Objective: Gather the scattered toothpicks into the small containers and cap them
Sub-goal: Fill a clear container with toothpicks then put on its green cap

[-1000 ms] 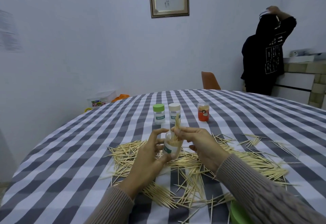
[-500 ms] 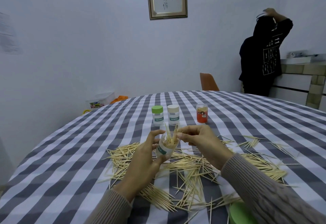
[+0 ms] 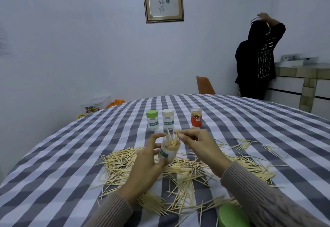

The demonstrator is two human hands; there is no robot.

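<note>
My left hand (image 3: 146, 162) grips an uncapped clear toothpick container (image 3: 168, 151), tilted to the right and nearly full. My right hand (image 3: 200, 146) pinches a few toothpicks (image 3: 175, 135) at the container's mouth. Scattered toothpicks (image 3: 187, 171) lie in a wide heap on the checked tablecloth under both hands. A loose green cap (image 3: 232, 216) sits near the front edge by my right sleeve. Further back stand a green-capped container (image 3: 152, 120), a beige-capped container (image 3: 168, 120) and a red container (image 3: 196, 119).
The round table (image 3: 53, 155) has a grey and white checked cloth. An orange chair (image 3: 204, 85) stands behind it. A person in black (image 3: 257, 60) stands at the back right by a counter. A plastic box (image 3: 95, 104) lies on the floor at left.
My left hand has tilted the container further right and lowered it a little. My right hand stays at its mouth with the toothpicks. The person at the back has shifted their raised arm.
</note>
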